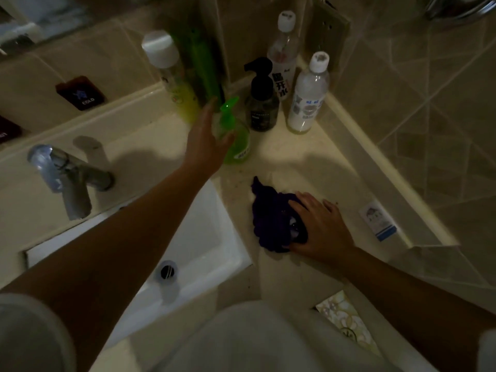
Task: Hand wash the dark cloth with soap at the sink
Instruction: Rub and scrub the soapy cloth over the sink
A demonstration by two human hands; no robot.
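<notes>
While hands (pixel 320 226) occupied, bottles (pixel 308 95) crowded behind green soap dispenser (pixel 236 138).

Your sink basin (pixel 206 237) sits left of the counter (pixel 303 162), with the faucet (pixel 67 178) behind it at its back-left. The cloth (pixel 271 221) lies on the counter just right of the basin, under your right hand (pixel 319 229), and a small packet (pixel 378 220) lies further right by the counter's right edge. Behind the cloth, your left hand (pixel 206 138) is at the pump soap bottle (pixel 236 138), and behind that a spray can (pixel 171 76), a pump dispenser (pixel 261 100) and two capped bottles (pixel 308 95) crowd the counter's back corner.
</notes>
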